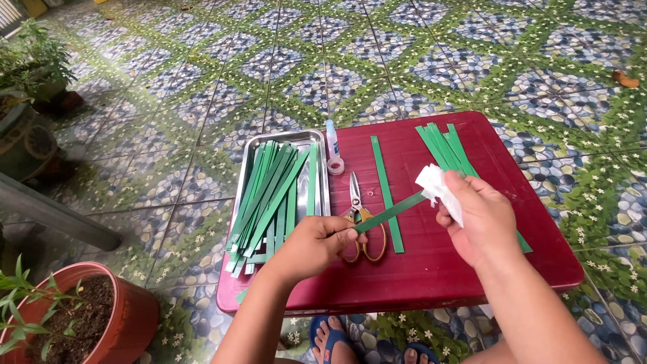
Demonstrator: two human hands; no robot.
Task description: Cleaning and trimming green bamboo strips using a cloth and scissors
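Observation:
My left hand pinches the near end of a long green leaf strip above a low dark red table. My right hand holds a crumpled white tissue pressed around the strip's far end. Below the strip lie scissors with yellow handles and another single green strip. A metal tray at the table's left holds several green strips. More green strips lie at the table's far right.
A small glue bottle and a tape roll stand by the tray's far corner. A terracotta pot with a plant sits at the lower left, more potted plants at the far left. Patterned floor tiles surround the table. My sandalled feet show below.

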